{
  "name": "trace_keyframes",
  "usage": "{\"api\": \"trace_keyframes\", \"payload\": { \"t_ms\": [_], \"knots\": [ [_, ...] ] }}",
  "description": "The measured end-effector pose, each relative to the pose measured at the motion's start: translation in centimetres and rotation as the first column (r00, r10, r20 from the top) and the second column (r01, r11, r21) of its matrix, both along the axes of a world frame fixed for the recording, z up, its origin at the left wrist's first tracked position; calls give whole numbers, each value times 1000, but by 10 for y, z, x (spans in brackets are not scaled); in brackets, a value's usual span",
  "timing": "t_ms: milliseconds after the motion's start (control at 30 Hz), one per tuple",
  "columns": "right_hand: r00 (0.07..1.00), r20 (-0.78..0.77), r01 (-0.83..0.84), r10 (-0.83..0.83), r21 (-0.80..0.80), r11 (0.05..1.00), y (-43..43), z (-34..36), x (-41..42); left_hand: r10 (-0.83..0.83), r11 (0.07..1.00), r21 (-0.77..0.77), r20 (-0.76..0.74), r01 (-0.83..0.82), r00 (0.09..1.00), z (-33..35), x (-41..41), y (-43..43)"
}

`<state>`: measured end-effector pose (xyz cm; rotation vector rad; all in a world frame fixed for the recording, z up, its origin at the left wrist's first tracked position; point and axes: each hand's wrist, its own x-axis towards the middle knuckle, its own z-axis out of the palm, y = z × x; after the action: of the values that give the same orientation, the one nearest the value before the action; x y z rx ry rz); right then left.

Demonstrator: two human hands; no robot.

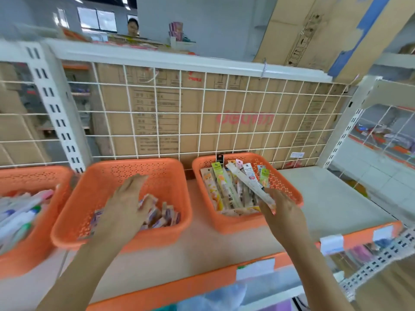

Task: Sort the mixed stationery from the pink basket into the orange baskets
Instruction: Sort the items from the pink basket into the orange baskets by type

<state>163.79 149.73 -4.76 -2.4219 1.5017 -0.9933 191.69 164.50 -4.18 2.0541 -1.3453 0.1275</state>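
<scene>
At the far left, an orange basket (38,176) is seen, blurred, filled with pens (20,212) lying lengthwise. Just beside it on the shelf (247,245) a middle orange basket (143,173) is set, and small wrapped packets (161,216) are heaped in its near half. The left hand (128,203) is held palm down over this basket, with its fingers stretched out straight and slightly spread; the packets lie under and just to the right of the palm. Whether they are touched cannot be told through the blur.

Further right, apart from the middle one, a third orange basket (289,194) is placed against the wire grid (179,113). Long narrow packs (221,189) are leaned inside it, with their tops towards the back wall. The right hand (283,209) is held at this basket's near right corner. A long white packet (247,184) is pinched at its lower end between thumb and fingers. From the hand, the packet is slanted up and to the left across the packs in the basket. Cardboard boxes (202,104) are stacked behind the grid.
</scene>
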Motion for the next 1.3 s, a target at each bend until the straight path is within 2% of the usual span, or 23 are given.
{"api": "trace_keyframes", "payload": {
  "t_ms": [167, 367, 700, 833, 1000, 1300],
  "knots": [
    [999, -44, 15, -16, -25, 1000, 70, -9, 21, 114, 992, 37, 109, -118, 988, -8, 34, 88],
    [996, -54, -79, 76, -47, 996, 154, -21, 60, 244, 960, 88, 195, -265, 950, -16, 69, 203],
    [931, -82, -356, 355, 6, 934, 255, -14, 168, 481, 866, 45, 203, -499, 853, -18, 120, 369],
    [878, -129, -463, 461, 17, 886, 280, -8, 220, 571, 810, 36, 175, -585, 802, -19, 138, 416],
    [806, -95, -585, 584, 21, 811, 305, 1, 288, 692, 712, 24, 144, -701, 708, -15, 165, 460],
    [724, -50, -689, 688, 7, 725, 327, 17, 418, 768, 622, 39, 164, -782, 619, -3, 249, 490]
  ]
}}
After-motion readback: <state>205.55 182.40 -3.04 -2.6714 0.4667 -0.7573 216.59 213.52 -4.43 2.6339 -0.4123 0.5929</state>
